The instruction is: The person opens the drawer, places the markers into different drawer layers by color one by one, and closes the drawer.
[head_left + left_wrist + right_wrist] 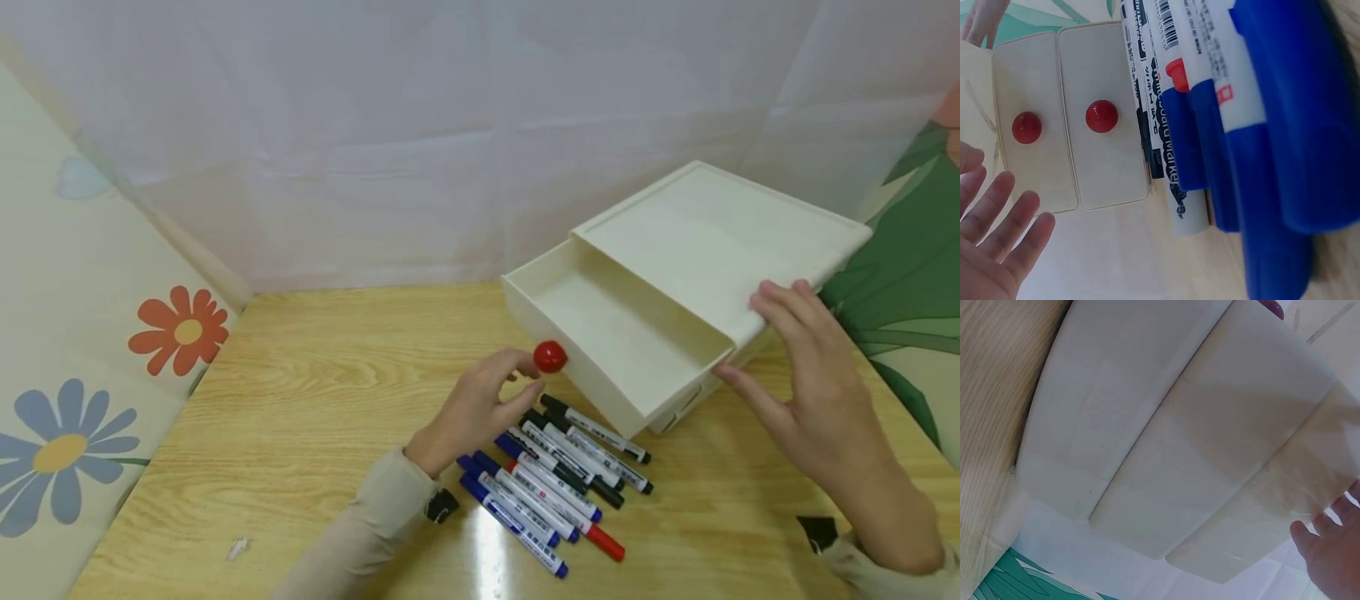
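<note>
A cream drawer cabinet [720, 242] stands angled on the table, its upper drawer [622, 317] pulled out and bare inside. My left hand [480, 408] is right beside the red ball knob [550, 357] on that drawer's front, fingers loosely bent. In the left wrist view, the fingers of the left hand [997, 231] are spread and apart from the knob [1027, 127]; a second knob [1102, 116] shows on the lower drawer front. My right hand [832, 392] rests on the cabinet's near right edge, fingertips on the top and thumb by the front corner.
Several whiteboard markers [555, 475] with blue, black and red caps lie side by side on the wooden table [300, 417], close before the cabinet. A pale curtain [375, 150] hangs behind. A small white scrap [238, 547] lies at the near left.
</note>
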Tool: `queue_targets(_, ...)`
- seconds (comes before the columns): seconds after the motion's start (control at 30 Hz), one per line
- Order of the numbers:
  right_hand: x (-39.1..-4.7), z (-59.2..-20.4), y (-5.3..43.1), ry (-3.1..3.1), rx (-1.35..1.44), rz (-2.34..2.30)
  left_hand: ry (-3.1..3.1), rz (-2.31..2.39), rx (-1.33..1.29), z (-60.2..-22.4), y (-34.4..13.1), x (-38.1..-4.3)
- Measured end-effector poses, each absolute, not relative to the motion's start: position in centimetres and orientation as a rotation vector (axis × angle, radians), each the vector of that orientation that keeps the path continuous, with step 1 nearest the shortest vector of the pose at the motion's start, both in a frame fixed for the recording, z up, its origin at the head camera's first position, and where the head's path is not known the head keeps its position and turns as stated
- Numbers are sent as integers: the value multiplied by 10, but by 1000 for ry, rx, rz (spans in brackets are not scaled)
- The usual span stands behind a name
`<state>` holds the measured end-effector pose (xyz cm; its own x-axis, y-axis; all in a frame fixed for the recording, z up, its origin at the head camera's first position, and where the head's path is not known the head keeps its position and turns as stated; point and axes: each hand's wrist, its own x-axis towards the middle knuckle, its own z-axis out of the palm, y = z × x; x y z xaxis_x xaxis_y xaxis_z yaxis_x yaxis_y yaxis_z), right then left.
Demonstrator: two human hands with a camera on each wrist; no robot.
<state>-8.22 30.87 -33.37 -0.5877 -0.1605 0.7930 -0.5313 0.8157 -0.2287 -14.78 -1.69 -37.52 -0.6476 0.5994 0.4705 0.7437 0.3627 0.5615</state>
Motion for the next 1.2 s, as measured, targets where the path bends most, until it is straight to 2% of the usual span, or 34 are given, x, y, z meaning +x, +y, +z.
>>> queue_targets(0.43,-82,-334,308,-2182,504,585,-2567,-1290,-1309,-385,-13,-158)
queue_targets(1.2,-82,-334,309,-2169,515,570,-2859,-1463,-1324,-406,-10,-176)
